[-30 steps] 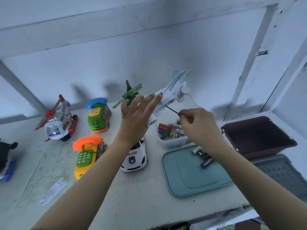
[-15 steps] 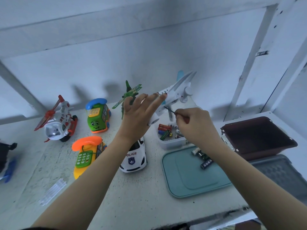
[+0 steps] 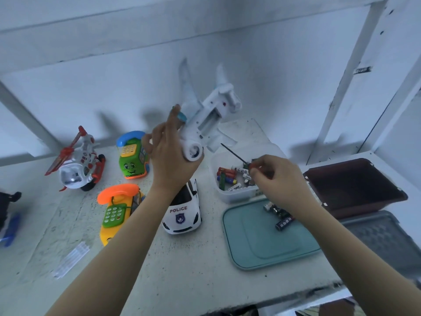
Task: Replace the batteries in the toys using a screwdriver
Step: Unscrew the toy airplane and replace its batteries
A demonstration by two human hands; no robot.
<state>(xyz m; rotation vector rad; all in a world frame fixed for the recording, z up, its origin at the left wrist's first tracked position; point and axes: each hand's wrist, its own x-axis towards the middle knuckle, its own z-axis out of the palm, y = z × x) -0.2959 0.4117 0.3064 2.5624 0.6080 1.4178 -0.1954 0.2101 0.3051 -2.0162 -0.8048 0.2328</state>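
My left hand holds a white toy airplane up above the table, belly toward me, with its open battery slot showing. My right hand grips a small screwdriver; its dark shaft points up and left, its tip a little below and right of the plane, not touching it. Under my right hand stands a clear tub of batteries. A few loose batteries lie on the teal tray.
On the table stand a white police car, an orange toy phone, a green phone car and a red-white helicopter. A brown bin and a grey tray sit at right. A clear strip lies front left.
My left hand has turned the airplane so its underside faces me and raised it. The screwdriver tip has pulled away from the plane, and my right hand has dropped slightly.
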